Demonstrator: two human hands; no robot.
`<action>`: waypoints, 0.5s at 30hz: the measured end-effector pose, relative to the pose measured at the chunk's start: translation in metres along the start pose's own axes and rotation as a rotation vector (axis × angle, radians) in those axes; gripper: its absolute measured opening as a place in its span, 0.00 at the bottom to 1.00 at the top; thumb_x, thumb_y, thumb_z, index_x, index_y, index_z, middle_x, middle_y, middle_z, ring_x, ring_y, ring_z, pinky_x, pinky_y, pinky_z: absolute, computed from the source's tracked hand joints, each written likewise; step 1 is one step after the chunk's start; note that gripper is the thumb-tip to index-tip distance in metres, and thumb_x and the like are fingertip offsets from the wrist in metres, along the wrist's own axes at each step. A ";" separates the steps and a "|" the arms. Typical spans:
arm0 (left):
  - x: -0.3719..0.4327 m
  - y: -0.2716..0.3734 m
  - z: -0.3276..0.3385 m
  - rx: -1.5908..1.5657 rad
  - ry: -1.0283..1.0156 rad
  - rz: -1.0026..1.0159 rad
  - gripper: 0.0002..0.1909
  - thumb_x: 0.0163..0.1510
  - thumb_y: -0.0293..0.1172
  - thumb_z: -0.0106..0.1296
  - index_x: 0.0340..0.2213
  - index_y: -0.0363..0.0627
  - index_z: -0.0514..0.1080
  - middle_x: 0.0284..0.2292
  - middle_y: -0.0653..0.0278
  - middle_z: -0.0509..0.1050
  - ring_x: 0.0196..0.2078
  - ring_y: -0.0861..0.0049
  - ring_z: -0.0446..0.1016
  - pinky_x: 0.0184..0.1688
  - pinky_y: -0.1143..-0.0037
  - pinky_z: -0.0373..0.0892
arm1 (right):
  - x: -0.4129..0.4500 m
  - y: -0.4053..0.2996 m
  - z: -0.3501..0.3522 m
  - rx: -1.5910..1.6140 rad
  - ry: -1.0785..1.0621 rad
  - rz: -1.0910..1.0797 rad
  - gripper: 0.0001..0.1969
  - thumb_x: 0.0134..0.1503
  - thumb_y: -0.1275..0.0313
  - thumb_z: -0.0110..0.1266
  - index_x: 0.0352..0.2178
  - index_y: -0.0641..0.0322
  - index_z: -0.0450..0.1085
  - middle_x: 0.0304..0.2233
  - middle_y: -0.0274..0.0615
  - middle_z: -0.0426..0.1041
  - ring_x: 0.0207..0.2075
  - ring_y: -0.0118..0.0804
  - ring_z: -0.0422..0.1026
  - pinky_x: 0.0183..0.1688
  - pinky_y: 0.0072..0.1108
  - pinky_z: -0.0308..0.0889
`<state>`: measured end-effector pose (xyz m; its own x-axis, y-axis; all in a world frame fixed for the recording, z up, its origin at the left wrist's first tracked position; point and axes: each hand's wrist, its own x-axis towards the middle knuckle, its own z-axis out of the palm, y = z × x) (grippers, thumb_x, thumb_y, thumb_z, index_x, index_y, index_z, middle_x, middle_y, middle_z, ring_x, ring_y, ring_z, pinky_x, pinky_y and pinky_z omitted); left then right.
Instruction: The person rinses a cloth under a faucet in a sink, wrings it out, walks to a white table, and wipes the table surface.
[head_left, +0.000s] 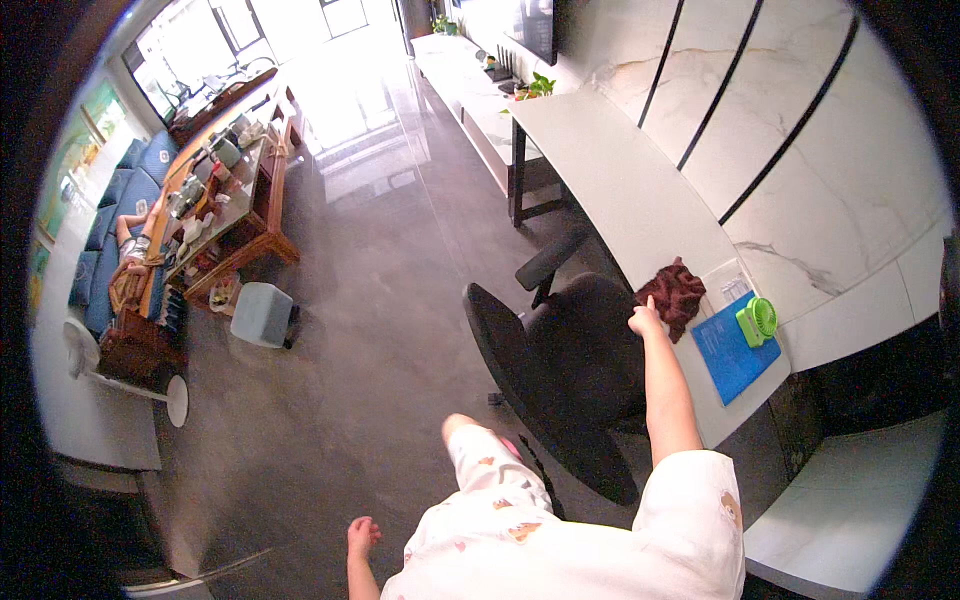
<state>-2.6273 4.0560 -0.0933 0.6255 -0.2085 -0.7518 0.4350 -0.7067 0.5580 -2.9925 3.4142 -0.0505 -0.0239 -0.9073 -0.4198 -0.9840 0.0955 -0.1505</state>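
Observation:
My right arm reaches forward over a narrow white desk (622, 176). At its end, my right hand (646, 319) grips the near left edge of a crumpled dark brown cloth (675, 292), which lies on the desktop. Just right of the cloth are a blue folder or booklet (724, 360) and a printed sheet (729, 283). A small green fan (759, 321) rests on the blue item. Low at my left side hangs my left hand (364, 534), its fingers loosely bent and nothing visible in them.
A black swivel chair (585, 352) stands against the desk. To the left are a cluttered wooden coffee table (262, 217), a grey bin (262, 313) and a white pedestal fan (177, 401). A person (133, 259) lies on the blue sofa (101, 225).

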 end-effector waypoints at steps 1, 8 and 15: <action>0.012 0.026 -0.005 0.062 0.022 0.019 0.10 0.48 0.31 0.40 0.33 0.43 0.64 0.23 0.63 0.69 0.20 0.79 0.68 0.17 0.83 0.61 | 0.006 -0.012 0.001 -0.015 0.036 0.015 0.17 0.40 0.76 0.41 0.36 0.64 0.65 0.54 0.45 0.40 0.46 0.46 0.58 0.45 0.30 0.58; 0.108 0.184 0.002 0.199 -0.202 -0.075 0.11 0.48 0.33 0.40 0.34 0.43 0.64 0.25 0.64 0.70 0.22 0.78 0.69 0.23 0.81 0.62 | 0.029 -0.050 0.002 0.016 0.801 -0.109 0.11 0.34 0.78 0.48 0.25 0.57 0.68 0.24 0.42 0.67 0.30 0.42 0.64 0.33 0.30 0.60; 0.257 0.403 0.047 0.181 -0.353 0.427 0.12 0.47 0.34 0.43 0.33 0.41 0.65 0.20 0.69 0.68 0.23 0.83 0.66 0.21 0.83 0.61 | 0.079 -0.130 -0.084 0.663 0.822 -0.050 0.07 0.41 0.74 0.51 0.25 0.64 0.67 0.22 0.41 0.70 0.25 0.33 0.69 0.29 0.20 0.63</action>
<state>-2.3219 3.6855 -0.0784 0.4537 -0.6913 -0.5624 0.0543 -0.6085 0.7917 -2.8813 3.2954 0.0109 -0.3422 -0.8910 0.2985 -0.6996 0.0295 -0.7139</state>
